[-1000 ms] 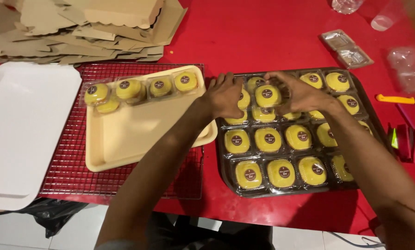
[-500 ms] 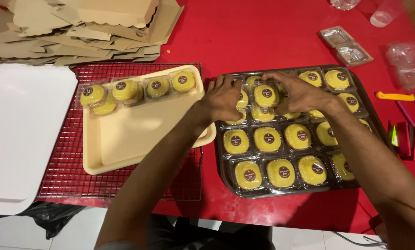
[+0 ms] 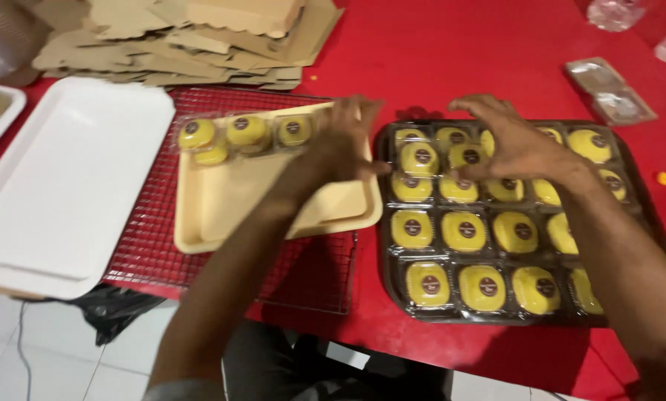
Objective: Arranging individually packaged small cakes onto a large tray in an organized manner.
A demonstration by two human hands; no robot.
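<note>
Motion blur hides the left hand grip; right hand fingers spread open just above yellow cakes in the dark tray.

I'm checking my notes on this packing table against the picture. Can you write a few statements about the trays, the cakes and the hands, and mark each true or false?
1. The beige tray rests on a red wire rack. True.
2. The beige tray is full of yellow cakes. False: only one row of wrapped cakes lies along its far edge; the rest is bare.
3. The dark tray holds many yellow cakes in clear packs. True.
4. The white tray holds cakes. False: nothing lies on it.
5. The right hand is over the dark tray. True.
6. The left hand rests on the flattened cardboard. False: it is at the beige tray's right end.
</note>
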